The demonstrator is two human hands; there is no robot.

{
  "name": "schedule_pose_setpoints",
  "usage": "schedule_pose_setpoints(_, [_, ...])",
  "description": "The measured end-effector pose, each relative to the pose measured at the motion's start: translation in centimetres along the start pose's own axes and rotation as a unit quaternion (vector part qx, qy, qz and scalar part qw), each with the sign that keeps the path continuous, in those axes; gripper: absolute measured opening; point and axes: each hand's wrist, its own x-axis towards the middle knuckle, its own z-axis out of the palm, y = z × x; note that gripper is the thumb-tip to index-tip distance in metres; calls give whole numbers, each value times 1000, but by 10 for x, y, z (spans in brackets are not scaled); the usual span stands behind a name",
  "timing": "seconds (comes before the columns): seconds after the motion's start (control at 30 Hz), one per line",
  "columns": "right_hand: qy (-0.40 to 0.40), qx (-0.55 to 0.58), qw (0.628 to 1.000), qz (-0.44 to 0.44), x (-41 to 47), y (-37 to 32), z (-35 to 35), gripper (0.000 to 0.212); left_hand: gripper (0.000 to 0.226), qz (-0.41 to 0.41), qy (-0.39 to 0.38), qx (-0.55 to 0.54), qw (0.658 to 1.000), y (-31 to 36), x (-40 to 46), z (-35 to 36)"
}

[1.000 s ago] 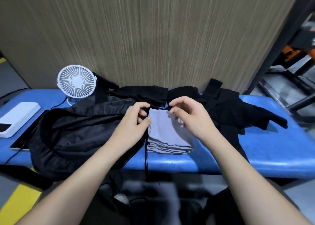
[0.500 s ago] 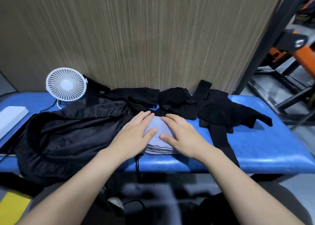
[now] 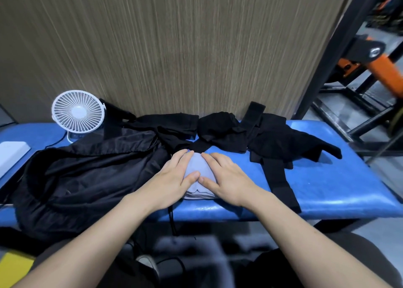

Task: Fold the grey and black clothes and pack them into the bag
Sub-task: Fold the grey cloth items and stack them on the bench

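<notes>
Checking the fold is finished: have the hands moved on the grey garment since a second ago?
Yes. Both hands went from pinching the folded grey garment at its far edge to lying flat on top, pressing it onto the blue bench.

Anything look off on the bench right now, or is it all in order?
One thing: a black strap trails over the blue bench front edge, and black clothes lie unfolded. Both hands, left and right, press flat on the folded grey cloth.
</notes>
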Motion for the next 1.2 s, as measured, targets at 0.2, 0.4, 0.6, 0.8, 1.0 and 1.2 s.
schedule_pose_setpoints(0.2, [6, -4, 1000, 0, -8, 5, -5, 72, 65, 9, -13, -9, 1000, 8, 2, 4])
schedule_pose_setpoints(0.4, [-4, 13, 1000, 21, -24, 24, -14, 82, 65, 23, -18, -23, 999, 29, 5, 19])
schedule_pose_setpoints(0.6, [-1, 46, 998, 34, -37, 39, -13, 83, 63, 23, -20, -3, 1000, 48, 14, 29])
schedule_pose_setpoints(0.8, [-17, 12, 999, 37, -28, 35, -12, 90, 61, 27, -4, 15, 1000, 31, 12, 19])
schedule_pose_setpoints(1.0, [-23, 52, 998, 31, -16, 24, -7, 93, 58, 15, 2, 1, 1000, 13, 3, 11])
schedule_pose_setpoints(1.2, [-31, 26, 999, 25, -16, 26, -7, 91, 60, 9, -12, 15, 1000, 12, 5, 12])
